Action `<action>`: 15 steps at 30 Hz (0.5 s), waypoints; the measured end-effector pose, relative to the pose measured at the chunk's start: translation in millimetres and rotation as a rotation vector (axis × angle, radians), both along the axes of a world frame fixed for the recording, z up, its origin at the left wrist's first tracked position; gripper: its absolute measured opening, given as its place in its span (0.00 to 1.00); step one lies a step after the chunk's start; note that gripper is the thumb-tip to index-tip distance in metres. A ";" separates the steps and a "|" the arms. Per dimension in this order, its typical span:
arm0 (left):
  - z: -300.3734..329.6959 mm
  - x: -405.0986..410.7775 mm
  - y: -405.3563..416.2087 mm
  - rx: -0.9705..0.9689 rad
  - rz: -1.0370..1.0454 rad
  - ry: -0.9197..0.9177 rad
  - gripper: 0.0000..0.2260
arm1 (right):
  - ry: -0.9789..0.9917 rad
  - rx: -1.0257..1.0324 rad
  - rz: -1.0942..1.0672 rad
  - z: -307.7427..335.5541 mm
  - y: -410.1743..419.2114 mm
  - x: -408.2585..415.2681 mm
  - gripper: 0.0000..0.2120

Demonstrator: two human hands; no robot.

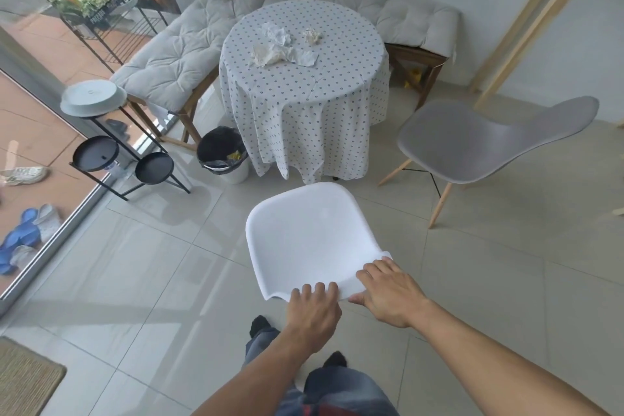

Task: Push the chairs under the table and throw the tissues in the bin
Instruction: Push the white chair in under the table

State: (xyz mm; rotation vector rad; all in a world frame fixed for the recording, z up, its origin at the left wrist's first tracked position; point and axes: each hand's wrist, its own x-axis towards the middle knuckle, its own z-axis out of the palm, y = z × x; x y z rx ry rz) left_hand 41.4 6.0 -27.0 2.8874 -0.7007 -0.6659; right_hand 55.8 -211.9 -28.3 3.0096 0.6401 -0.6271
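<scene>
A white plastic chair [307, 233] stands in front of me, its seat facing the round table [304, 88] with a dotted cloth. My left hand [312, 314] and my right hand [388, 294] both grip the top edge of its backrest. A grey chair [479, 142] with wooden legs stands to the right of the table, pulled out. Several crumpled tissues [283, 47] lie on the tabletop. A bin [223, 155] with a black liner stands on the floor at the table's left side.
A cushioned corner bench [189, 54] wraps behind the table. A black plant stand [121, 159] with round trays stands left by the glass door. A wooden frame [526, 20] leans at the right. A mat [23, 378] lies at the bottom left.
</scene>
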 end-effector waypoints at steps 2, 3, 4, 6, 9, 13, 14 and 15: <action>-1.4 14.5 10.4 0.021 0.006 -0.023 0.08 | -0.024 -0.003 -0.017 0.1 16.1 12.7 0.35; -2.7 21.8 15.9 0.028 0.002 -0.035 0.08 | -0.032 -0.004 -0.024 0.4 23.7 18.8 0.35; -4.2 30.0 22.7 0.037 -0.008 -0.046 0.08 | -0.037 -0.005 -0.032 0.7 32.0 25.5 0.35; -7.3 49.9 38.5 0.053 -0.033 -0.072 0.09 | -0.049 0.005 -0.054 0.8 49.6 41.5 0.36; -10.5 84.4 61.5 0.072 -0.096 -0.104 0.09 | -0.065 0.015 -0.099 1.3 74.7 68.5 0.36; -9.7 139.8 90.0 0.083 -0.145 -0.103 0.11 | -0.085 0.021 -0.183 -0.3 106.1 107.8 0.37; -9.6 154.7 96.2 0.086 -0.151 -0.110 0.12 | -0.091 0.024 -0.201 -0.4 113.0 118.8 0.37; -8.8 169.7 101.8 0.089 -0.162 -0.117 0.12 | -0.097 0.022 -0.217 -0.4 119.4 130.3 0.36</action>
